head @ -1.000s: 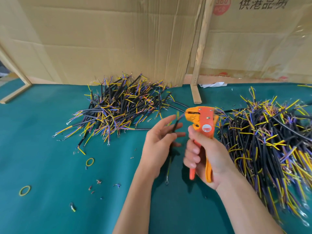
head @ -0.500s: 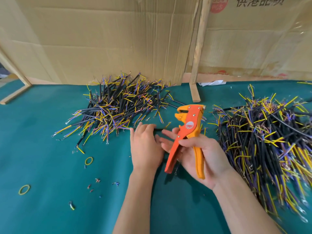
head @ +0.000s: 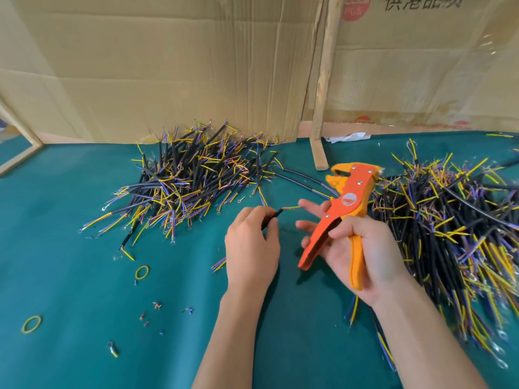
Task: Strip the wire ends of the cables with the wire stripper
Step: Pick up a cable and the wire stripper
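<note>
A single black cable is being pinched in the curled fingers of the left hand, just above the desk, with its thin yellow wire end being pointed rightward toward the fingertips of the right hand. The orange wire stripper is being held upright in that right hand: one handle is being cradled in the palm under the thumb, the other is being left sprung outward across the extended fingers, so the tool's handles are standing apart. The stripper's head is being kept above and beyond the wire end, not around it; no wire is lying in its mouth.

As for progress, a pile of cables is lying left of centre and a larger heap of cables is lying to the right; which is finished cannot be told, though bared copper strands are showing on ends in both. Small insulation scraps are lying scattered on the green surface, suggesting stripping is well under way. Much is judged to be remaining. Both forearms are being extended forward and low, wrists nearly level, the hands close together but apart. Two yellow rubber bands are lying nearby.
</note>
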